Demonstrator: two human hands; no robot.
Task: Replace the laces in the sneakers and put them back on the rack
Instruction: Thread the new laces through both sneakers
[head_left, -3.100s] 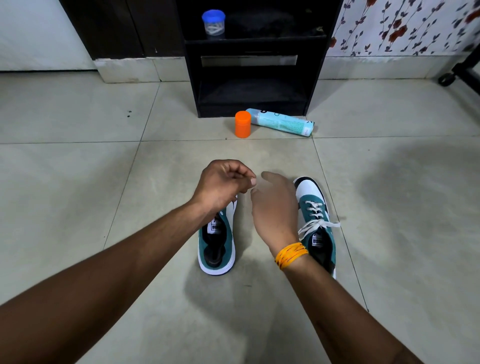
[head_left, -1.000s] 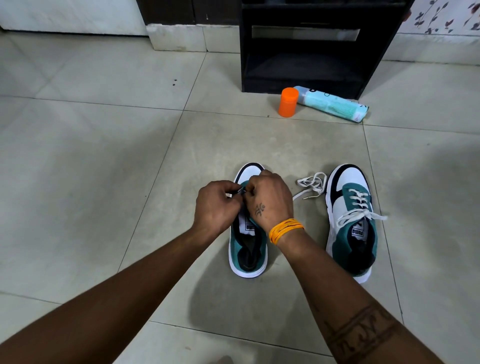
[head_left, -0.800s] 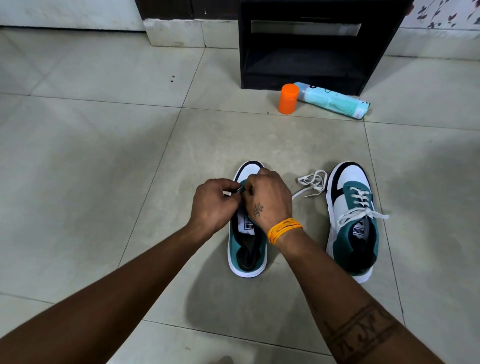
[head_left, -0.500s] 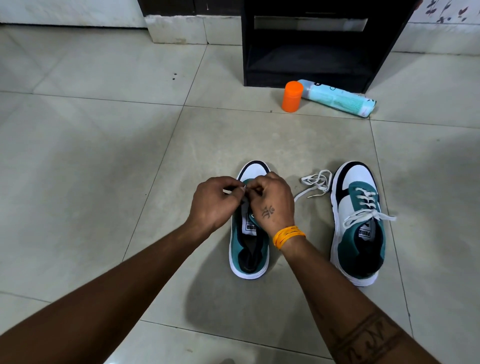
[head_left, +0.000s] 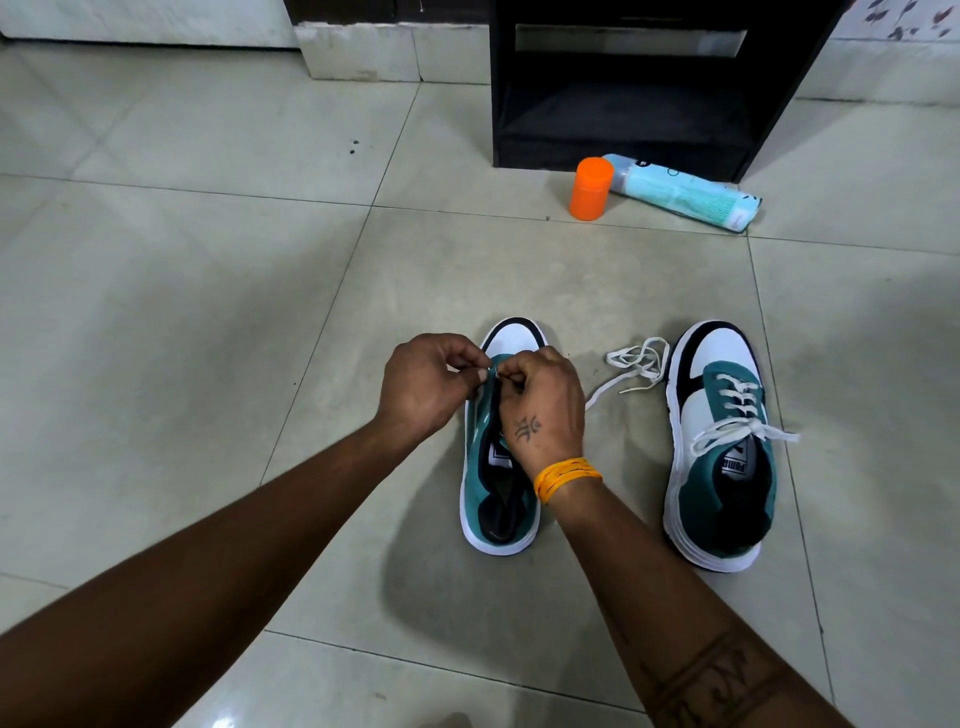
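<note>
Two teal, white and black sneakers stand on the tiled floor, toes pointing away from me. The left sneaker (head_left: 498, 488) shows no lace over its tongue. My left hand (head_left: 426, 384) and my right hand (head_left: 540, 410) meet over its eyelets, fingers curled, pinching a white lace end between them. The lace's loose part (head_left: 636, 364) lies coiled on the floor between the shoes. The right sneaker (head_left: 722, 441) is laced and tied with a white lace. The black shoe rack (head_left: 623, 88) stands against the wall ahead.
An orange cylinder (head_left: 589, 188) stands upright just in front of the rack, with a light-blue spray can (head_left: 685, 191) lying on its side beside it. Open tiled floor spreads to the left and right of the shoes.
Both hands came down from above the floor onto the left sneaker and now stay at its eyelets. The loose lace came into sight on the floor. The view shifted slightly.
</note>
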